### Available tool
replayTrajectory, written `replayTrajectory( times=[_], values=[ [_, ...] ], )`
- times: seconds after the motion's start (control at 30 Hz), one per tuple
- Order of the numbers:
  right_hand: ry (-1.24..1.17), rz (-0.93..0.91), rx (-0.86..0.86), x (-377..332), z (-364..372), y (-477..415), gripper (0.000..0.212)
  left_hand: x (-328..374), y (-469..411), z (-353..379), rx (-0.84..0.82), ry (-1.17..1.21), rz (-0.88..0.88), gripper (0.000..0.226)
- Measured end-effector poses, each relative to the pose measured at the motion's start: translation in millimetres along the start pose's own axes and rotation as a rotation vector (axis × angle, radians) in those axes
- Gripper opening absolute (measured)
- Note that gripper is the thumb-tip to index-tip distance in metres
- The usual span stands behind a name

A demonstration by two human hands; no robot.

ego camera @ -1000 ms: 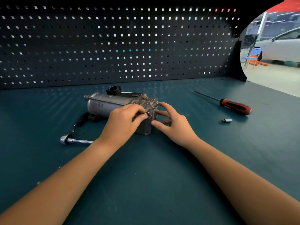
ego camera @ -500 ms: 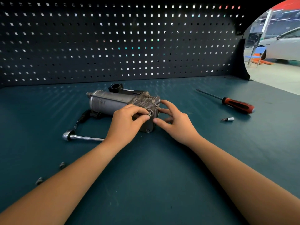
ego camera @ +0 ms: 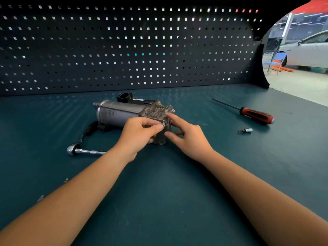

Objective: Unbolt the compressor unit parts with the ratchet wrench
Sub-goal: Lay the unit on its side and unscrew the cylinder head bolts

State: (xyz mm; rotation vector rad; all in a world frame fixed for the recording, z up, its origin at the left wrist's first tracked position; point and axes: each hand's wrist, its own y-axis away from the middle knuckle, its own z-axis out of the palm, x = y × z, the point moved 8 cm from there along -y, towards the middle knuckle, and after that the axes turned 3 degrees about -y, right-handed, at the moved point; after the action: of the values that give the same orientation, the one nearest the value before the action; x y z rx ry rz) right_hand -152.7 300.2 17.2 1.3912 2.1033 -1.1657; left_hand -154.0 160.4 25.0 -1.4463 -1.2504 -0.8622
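Compressor unit (ego camera: 120, 114) lies on the counter (ego camera: 159, 192), long axis left-right, finned head toward the right. Left hand (ego camera: 140, 134) is curled, its fingers (ego camera: 157, 128) pinching a small bolt (ego camera: 162, 124) that stands out of the head's near-right end face. The bolt axis points near-right. Right hand (ego camera: 190, 139) is spread and relaxed, thumb and index tip touching that end, holding nothing. Ratchet wrench (ego camera: 83, 151) lies idle at left, handle running under the left forearm; the left hand is nearer it. Judgement: bolt is loose enough to spin out by hand. No container in view. Two small loose pieces (ego camera: 66, 180), likely bolts, lie on the counter, near left.
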Motion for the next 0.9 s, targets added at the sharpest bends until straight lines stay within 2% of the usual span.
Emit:
replayTrajectory(
  times=[0.1,0.17,0.23,0.3,0.37,0.7,0.9],
  values=[
    [0.002,-0.006,0.012,-1,1,-1,0.05,-7,1,3,-0.025,0.067,-0.095,0.021],
    [-0.004,-0.006,0.025,-1,0,-1,0.048,-5,0,3,-0.017,0.06,-0.084,0.021],
    [-0.013,-0.008,0.042,-1,-1,-2,0.047,6,-1,-1,0.043,-0.114,0.069,0.017],
    [-0.032,-0.01,0.055,-2,-3,-3,0.045,25,4,-1,0.112,-0.401,0.302,0.006],
    [-0.037,-0.014,0.065,-3,-4,-3,0.045,33,10,2,0.153,-0.523,0.448,0.006],
    [-0.047,-0.013,0.096,-7,-7,-3,0.045,24,3,-5,0.194,-0.393,0.286,0.007],
    [-0.043,0.008,0.107,-5,-6,-4,0.044,41,15,3,0.206,-0.624,0.47,0.01]
  ],
)
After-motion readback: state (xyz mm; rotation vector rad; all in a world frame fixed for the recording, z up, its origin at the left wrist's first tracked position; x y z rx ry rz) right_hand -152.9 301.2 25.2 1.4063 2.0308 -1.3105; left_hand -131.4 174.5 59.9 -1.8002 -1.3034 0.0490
